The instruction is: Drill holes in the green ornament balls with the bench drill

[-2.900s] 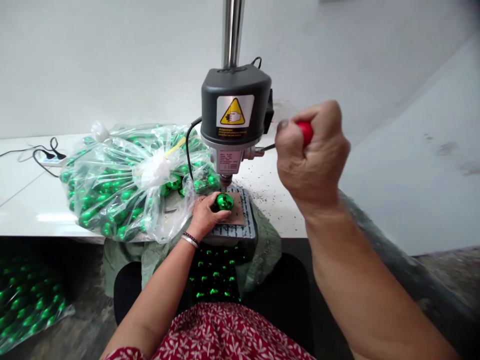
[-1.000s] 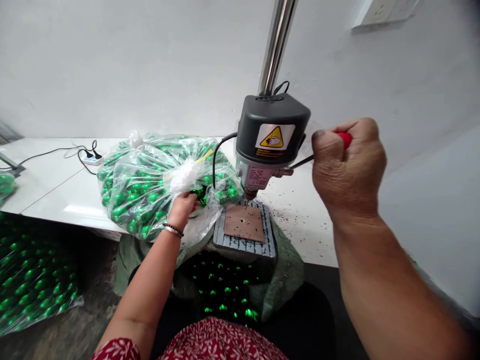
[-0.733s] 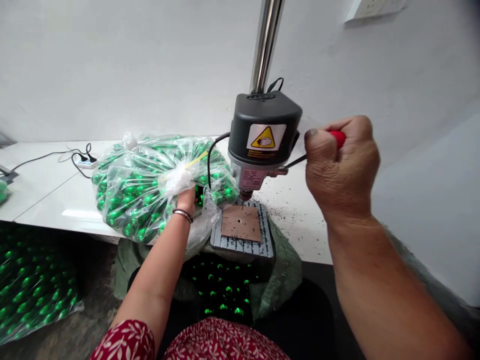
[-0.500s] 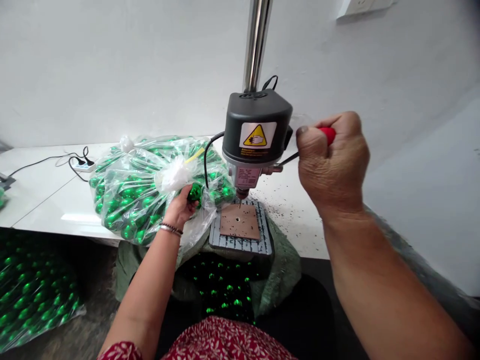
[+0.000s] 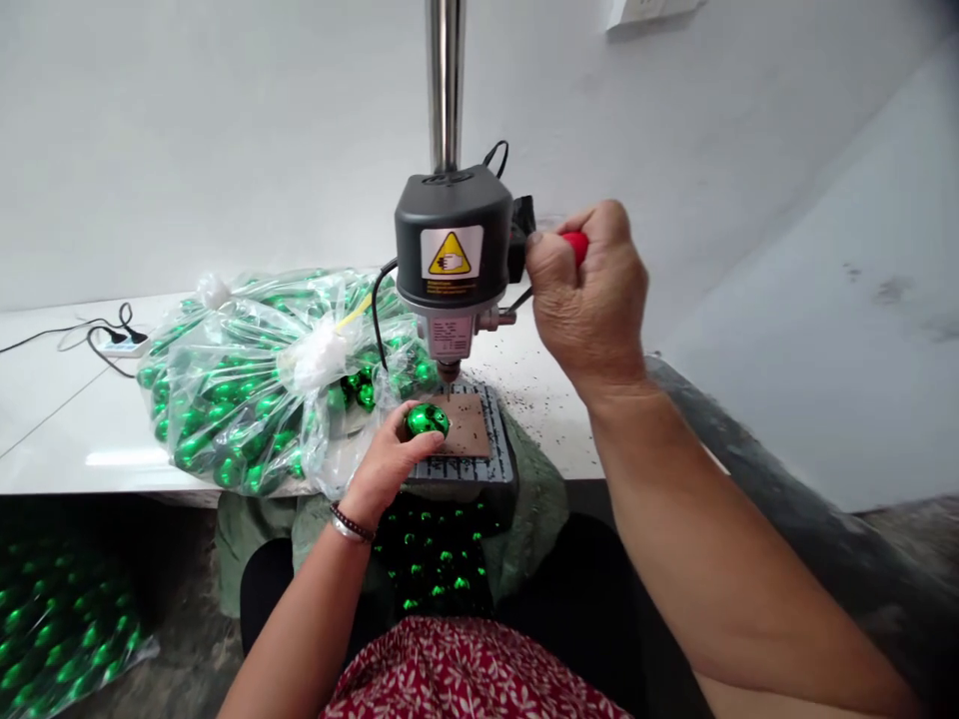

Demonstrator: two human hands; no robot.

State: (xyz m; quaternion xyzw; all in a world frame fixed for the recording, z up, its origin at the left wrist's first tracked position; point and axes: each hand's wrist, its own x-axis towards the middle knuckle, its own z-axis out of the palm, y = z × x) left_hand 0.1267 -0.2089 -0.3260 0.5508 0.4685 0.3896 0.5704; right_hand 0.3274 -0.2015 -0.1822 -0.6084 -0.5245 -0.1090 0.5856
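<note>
My left hand [image 5: 390, 449] grips a shiny green bauble [image 5: 427, 421] between thumb and fingers, over the left part of a brown square board [image 5: 471, 429]. The board lies on the grooved grey base [image 5: 457, 469] of a small drill press [image 5: 454, 235]. Just above and right of the bauble, a thin drill bit [image 5: 450, 391] points down from the chuck. Up at the right, my right hand [image 5: 591, 300] is wrapped round the red knob [image 5: 575, 248] of the press's feed lever.
Left of the press, a clear plastic bag [image 5: 232, 399] of green baubles lies on the white table [image 5: 45, 399]. Another bag [image 5: 67, 619] of baubles is at lower left. More baubles [image 5: 435, 559] lie below the base. Dark shavings dot the table; a power strip [image 5: 124, 345] stands behind.
My left hand has brought the green bauble from the bag rightward onto the board beneath the drill. My right hand stays on the lever knob. The view has shifted slightly right.
</note>
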